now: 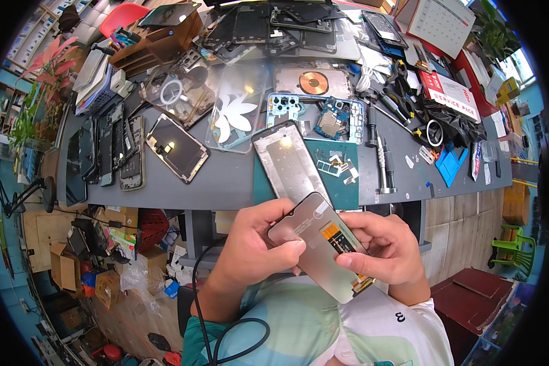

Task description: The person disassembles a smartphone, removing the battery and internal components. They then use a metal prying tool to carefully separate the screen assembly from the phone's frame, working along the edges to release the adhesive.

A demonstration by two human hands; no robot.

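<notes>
Between my two hands, tilted in front of my chest, is a phone screen (314, 244) with its silvery back turned up and a flex cable in black and orange on it. My left hand (259, 241) grips its left edge, thumb lying on the back. The right edge is pinched by my right hand (384, 247), thumb near the cable. Just beyond, a bare metal phone frame (291, 163) lies slanted on the green mat (348, 198). Small metal brackets and trays (335, 166) lie on the mat to its right.
An opened blue phone (363, 119) with its circuit board is behind the mat. Screwdrivers (384, 165) and pliers (402, 70) are at right. A detached screen (177, 148) and several phone frames (132, 160) lie left. A clear case (238, 107) sits mid-table. Boxes (65, 266) stand on the floor.
</notes>
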